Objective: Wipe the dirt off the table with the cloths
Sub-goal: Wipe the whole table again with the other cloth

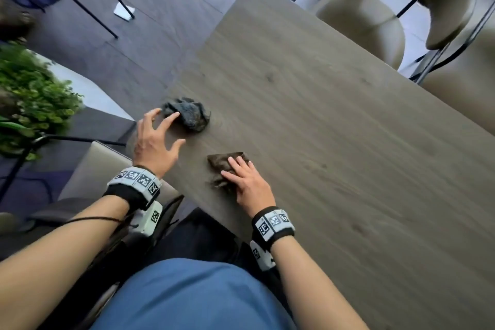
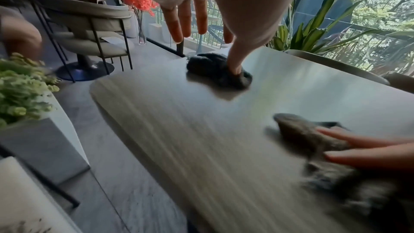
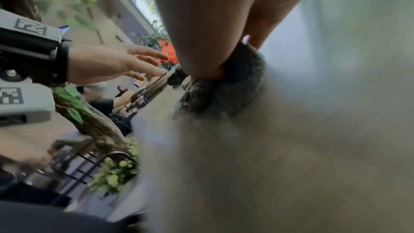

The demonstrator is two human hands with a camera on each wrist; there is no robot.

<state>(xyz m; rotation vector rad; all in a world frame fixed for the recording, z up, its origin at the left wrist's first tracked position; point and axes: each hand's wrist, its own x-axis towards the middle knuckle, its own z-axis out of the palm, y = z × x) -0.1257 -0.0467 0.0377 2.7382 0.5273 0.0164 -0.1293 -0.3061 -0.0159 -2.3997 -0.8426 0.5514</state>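
Right now, bench (image 1: pixel 334 120): I see grey wood grain, with both cloths lying near its left end
Left hand (image 1: pixel 155 139): fingers spread wide and straight, one fingertip touching the dark grey cloth (image 1: pixel 187 115), nothing gripped
Dark grey cloth: crumpled in a heap close to the bench's left edge
Right hand (image 1: pixel 247 182): flat, fingers straight, pressing down on the brown cloth (image 1: pixel 223 166)
Brown cloth: bunched under the right hand, well apart from the dark grey cloth
Writing: I can read no brand or text; the wristbands (image 1: pixel 135 177) carry only black-and-white square marker patterns
Surroundings: beige chairs (image 1: pixel 375 21) beyond the bench, a green plant (image 1: pixel 29 94) to my left
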